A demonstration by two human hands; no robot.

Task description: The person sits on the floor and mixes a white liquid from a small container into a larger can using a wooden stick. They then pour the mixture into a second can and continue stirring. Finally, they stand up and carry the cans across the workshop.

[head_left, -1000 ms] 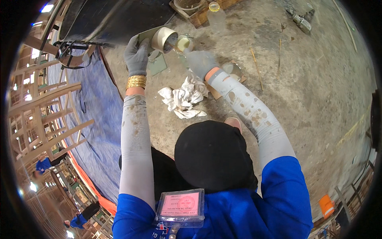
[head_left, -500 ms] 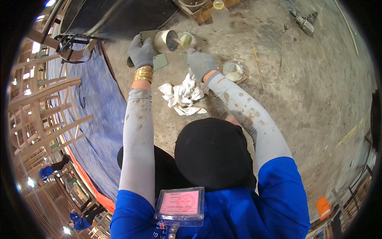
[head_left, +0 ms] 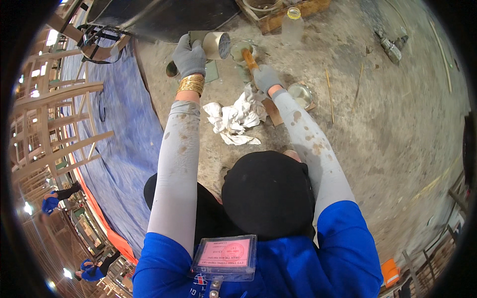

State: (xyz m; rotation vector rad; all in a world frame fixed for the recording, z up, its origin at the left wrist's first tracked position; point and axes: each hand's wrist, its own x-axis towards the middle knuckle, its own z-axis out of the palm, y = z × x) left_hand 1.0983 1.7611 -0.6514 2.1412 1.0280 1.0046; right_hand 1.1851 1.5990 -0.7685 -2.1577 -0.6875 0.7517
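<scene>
My left hand (head_left: 191,58), in a grey glove, is closed around a tilted tin (head_left: 212,44) whose dark, round mouth faces right. Behind the tin shows a flat grey-green piece (head_left: 198,36). My gloved right hand (head_left: 265,78) grips a wooden-handled tool (head_left: 250,60); its working end is at a small pale container (head_left: 241,48), and I cannot make out its shape. Below my hands lies a crumpled white cloth (head_left: 237,115). Beside my right wrist is a round, shiny dish (head_left: 300,93) on a brown piece.
Farther back stand a clear bottle (head_left: 292,29) with a yellow rim and a wooden box (head_left: 298,14). Thin sticks (head_left: 330,97) and a metal tool (head_left: 390,45) lie on the concrete floor to the right. A blue tarp (head_left: 117,124) and wooden frames (head_left: 54,126) are at left.
The tool in my right hand has moved away from the tin's mouth to the pale container, and more of its handle shows. My left hand still holds the tin. The whole view has shifted slightly.
</scene>
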